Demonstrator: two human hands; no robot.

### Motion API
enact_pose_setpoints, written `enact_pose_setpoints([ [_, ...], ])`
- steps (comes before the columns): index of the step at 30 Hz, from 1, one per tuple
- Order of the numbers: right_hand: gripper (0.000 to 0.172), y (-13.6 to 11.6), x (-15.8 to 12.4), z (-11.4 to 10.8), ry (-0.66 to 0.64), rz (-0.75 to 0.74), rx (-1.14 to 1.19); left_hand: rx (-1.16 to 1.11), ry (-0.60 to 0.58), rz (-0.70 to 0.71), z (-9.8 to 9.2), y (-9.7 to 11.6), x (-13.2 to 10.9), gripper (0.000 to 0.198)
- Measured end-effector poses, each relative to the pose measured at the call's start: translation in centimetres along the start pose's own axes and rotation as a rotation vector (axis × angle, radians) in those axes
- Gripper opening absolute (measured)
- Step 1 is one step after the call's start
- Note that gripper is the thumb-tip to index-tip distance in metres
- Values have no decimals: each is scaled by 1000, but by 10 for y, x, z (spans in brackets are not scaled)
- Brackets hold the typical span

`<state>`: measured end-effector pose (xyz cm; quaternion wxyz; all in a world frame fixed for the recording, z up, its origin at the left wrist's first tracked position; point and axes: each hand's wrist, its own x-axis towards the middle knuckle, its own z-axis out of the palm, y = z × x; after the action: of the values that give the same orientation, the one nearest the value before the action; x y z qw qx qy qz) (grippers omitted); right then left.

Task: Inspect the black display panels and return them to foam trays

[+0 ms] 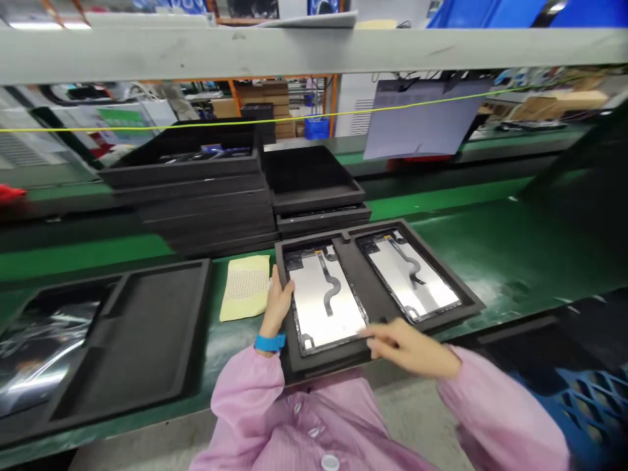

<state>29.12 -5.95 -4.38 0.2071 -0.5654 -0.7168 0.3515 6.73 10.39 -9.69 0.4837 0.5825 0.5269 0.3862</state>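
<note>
A black foam tray (366,281) lies in front of me with two screen panels, silver backs up, each with a curved dark flex cable. My left hand (278,301), with a blue wristband, rests at the left edge of the left panel (314,320), fingers apart. My right hand (405,347) is at that panel's lower right corner, its index finger stretched out over the edge; no object shows in it. The right panel (432,288) sits in its own recess, untouched.
A yellow dotted sheet (246,286) lies left of the tray. Farther left, another black tray (196,314) holds a glossy dark panel (46,347). Stacked black trays (210,216) stand behind. A shelf beam (294,52) crosses above; a blue crate (583,405) is at lower right.
</note>
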Motion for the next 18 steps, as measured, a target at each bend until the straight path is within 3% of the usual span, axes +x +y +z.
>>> enact_pose_setpoints([
  [2, 33, -4, 61, -26, 4, -17, -119, 3, -33, -36, -3, 0, -16, 74],
  [4, 30, -7, 124, -39, 63, -35, -253, -1, -64, -48, -8, 0, -27, 74],
  [6, 30, -9, 176, -40, 95, -50, -380, -16, -93, -50, -14, 2, -36, 71],
  [8, 32, -9, 209, -33, 108, -67, -487, -41, -119, -48, -23, 5, -43, 66],
  [14, 36, -11, 233, -20, 90, -12, -647, -135, -146, -38, -45, 25, -60, 47],
  [18, 44, -43, 225, -63, 117, 24, -670, -190, -176, -86, -55, 44, -69, 40],
])
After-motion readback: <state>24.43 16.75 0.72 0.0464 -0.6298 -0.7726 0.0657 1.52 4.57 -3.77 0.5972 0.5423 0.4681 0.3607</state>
